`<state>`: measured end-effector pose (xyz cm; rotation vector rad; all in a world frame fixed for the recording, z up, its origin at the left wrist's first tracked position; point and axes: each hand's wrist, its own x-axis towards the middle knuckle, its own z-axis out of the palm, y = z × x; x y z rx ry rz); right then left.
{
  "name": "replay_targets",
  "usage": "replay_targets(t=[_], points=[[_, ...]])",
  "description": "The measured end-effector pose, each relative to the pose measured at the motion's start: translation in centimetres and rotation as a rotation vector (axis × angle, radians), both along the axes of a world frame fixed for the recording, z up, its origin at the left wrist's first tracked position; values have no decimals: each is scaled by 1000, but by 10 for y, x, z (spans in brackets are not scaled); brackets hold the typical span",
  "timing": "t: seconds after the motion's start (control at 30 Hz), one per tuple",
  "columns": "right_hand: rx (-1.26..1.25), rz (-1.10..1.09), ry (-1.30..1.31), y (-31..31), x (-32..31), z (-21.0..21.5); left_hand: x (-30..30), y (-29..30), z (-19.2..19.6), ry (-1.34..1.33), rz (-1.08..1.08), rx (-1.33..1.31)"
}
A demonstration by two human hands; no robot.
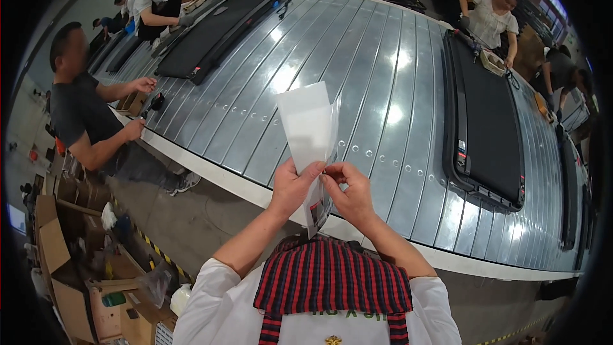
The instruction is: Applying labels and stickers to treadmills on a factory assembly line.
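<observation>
In front of my chest, above the near edge of the table, my left hand (295,187) is closed round a white paper sheet (305,115), thumb on top. The sheet stands up and fans out toward the far side. Along its right side runs a clear plastic sleeve (334,125); whether the sheet sits inside it I cannot tell. My right hand (351,193) pinches the sleeve's edge between thumb and fingertips, close beside my left thumb. Below my hands hangs the lower end, with dark and red print on it.
Slatted metal conveyor table (370,77) spans the view. A black framed panel (488,121) lies at right, another black panel (214,35) at far left. A person in dark clothes (83,102) stands at left; others work across the table. Cardboard boxes (64,281) crowd the lower left.
</observation>
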<state>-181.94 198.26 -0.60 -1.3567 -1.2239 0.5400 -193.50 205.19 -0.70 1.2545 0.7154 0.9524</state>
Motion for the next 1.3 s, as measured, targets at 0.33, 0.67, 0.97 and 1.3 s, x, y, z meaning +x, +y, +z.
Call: replay_targets(t=[0.33, 0.67, 0.97, 1.3], points=[[-27, 76, -69, -1, 6, -5, -8, -5, -7, 362, -20, 208], [-244, 291, -25, 1, 19, -19, -14, -21, -20, 429, 86, 167], [-259, 393, 458, 1, 3, -28, -60, -17, -13, 371, 238, 136], [187, 9, -275, -19, -48, 9, -120, -21, -10, 278, 360, 203]])
